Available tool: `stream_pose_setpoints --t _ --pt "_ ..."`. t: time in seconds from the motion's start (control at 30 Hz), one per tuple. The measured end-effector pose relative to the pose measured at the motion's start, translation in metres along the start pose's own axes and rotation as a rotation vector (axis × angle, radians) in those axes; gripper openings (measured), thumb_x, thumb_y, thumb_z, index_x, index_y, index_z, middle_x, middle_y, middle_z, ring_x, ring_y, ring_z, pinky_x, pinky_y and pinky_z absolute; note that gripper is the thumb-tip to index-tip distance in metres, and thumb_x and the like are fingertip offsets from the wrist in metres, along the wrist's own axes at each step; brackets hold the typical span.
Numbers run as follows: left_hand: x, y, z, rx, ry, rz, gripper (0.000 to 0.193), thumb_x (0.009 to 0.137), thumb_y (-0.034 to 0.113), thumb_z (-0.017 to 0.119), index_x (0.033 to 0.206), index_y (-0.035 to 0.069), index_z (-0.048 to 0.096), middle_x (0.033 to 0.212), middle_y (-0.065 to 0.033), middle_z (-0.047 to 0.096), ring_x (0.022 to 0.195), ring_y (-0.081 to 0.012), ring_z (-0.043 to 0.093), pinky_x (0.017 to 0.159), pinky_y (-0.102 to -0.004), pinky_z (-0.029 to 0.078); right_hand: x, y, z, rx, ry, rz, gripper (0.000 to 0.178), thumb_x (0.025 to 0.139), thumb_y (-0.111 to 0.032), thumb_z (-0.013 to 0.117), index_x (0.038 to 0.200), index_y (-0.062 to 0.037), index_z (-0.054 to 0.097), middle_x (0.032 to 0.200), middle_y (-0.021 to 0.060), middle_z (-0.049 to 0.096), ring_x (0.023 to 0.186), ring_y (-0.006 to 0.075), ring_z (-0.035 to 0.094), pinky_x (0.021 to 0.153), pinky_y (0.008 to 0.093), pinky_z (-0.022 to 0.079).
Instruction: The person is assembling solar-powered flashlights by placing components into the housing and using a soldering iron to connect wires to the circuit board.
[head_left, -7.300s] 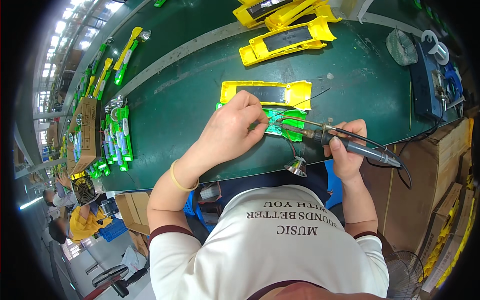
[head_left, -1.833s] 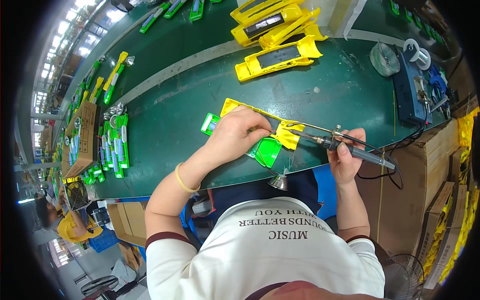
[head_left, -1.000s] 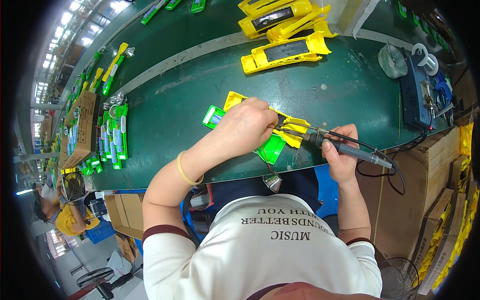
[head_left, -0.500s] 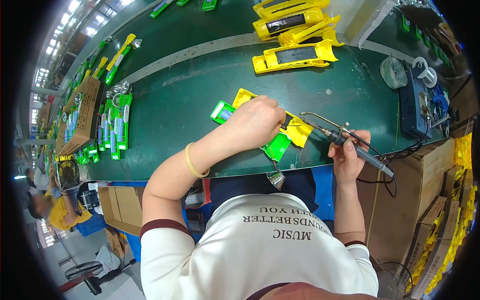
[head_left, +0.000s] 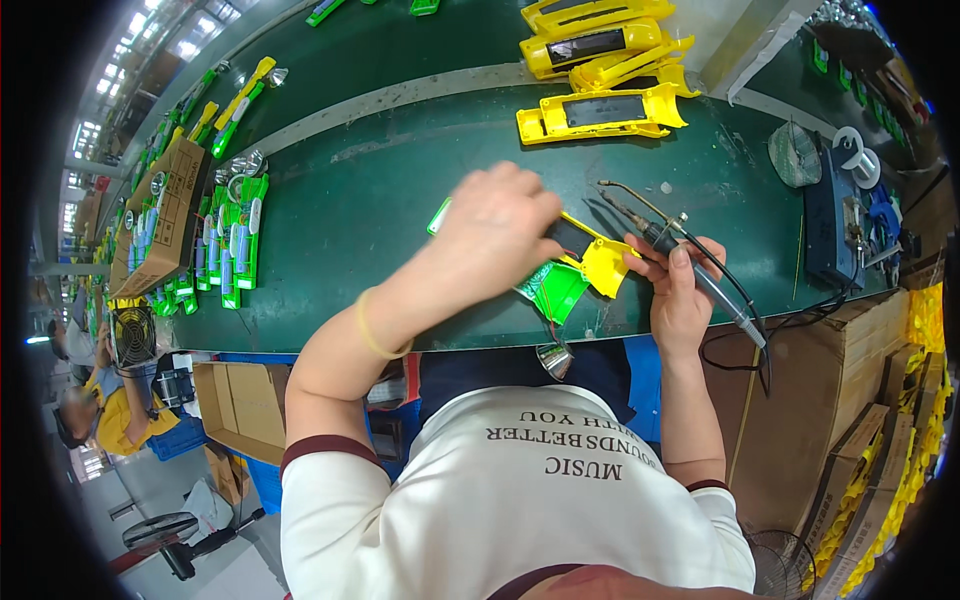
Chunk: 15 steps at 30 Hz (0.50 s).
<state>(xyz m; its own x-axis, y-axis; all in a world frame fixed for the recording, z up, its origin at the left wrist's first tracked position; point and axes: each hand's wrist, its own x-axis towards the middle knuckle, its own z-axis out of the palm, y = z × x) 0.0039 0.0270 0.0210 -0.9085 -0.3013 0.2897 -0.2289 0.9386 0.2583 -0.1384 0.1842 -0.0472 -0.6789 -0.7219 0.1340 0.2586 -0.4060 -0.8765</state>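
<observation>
My right hand (head_left: 682, 295) grips a soldering iron (head_left: 732, 312) with a thin curved metal tube along it; its tip points up and left, raised over the bench. My left hand (head_left: 500, 225) is blurred by motion above a yellow plastic shell (head_left: 606, 266) with a dark panel, partly covering it. The left fingers are too smeared to read. Beside the shell lies an open green housing (head_left: 560, 293). A wire runs from it to a shiny reflector cup (head_left: 554, 360) hanging over the bench's near edge. Another bit of green housing (head_left: 437, 216) peeks out left of my hand.
Yellow shells (head_left: 603, 112) are piled at the back. Green housings with blue cells (head_left: 236, 240) lie left, beside a cardboard box (head_left: 168, 215). At right stand a blue soldering unit (head_left: 830, 225), a solder spool (head_left: 860, 165) and a mesh cup (head_left: 793, 155). A person in yellow (head_left: 125, 415) sits far left.
My left hand has lifted off the work and shifted slightly left. The soldering iron has swung up and left, its tip away from the yellow shell.
</observation>
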Motion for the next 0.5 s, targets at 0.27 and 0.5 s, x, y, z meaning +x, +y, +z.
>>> stream_pose_setpoints --t 0.27,0.5 --pt "-0.03 -0.001 -0.022 -1.596 -0.012 -0.538 0.015 0.083 -0.001 0.055 0.096 -0.002 0.048 0.095 -0.0206 0.061 0.089 -0.0262 0.064 0.078 -0.0318 0.053 -0.001 0.004 -0.001 -0.108 0.075 -0.133 0.024 0.089 -0.015 0.052 0.102 -0.0047 0.036 0.089 0.0123 0.056 0.07 0.0181 0.06 0.059 0.0254 0.047" --pt "-0.041 -0.028 -0.011 -1.355 0.042 -0.656 0.008 0.084 0.001 0.056 0.092 -0.001 0.057 0.091 -0.0122 0.064 0.073 -0.0134 0.063 0.062 -0.0271 0.053 -0.011 -0.002 0.012 -0.099 0.059 -0.059 0.024 0.087 -0.017 0.055 0.099 -0.0082 0.037 0.07 0.0069 0.051 0.052 0.0117 0.05 0.045 0.02 0.037"
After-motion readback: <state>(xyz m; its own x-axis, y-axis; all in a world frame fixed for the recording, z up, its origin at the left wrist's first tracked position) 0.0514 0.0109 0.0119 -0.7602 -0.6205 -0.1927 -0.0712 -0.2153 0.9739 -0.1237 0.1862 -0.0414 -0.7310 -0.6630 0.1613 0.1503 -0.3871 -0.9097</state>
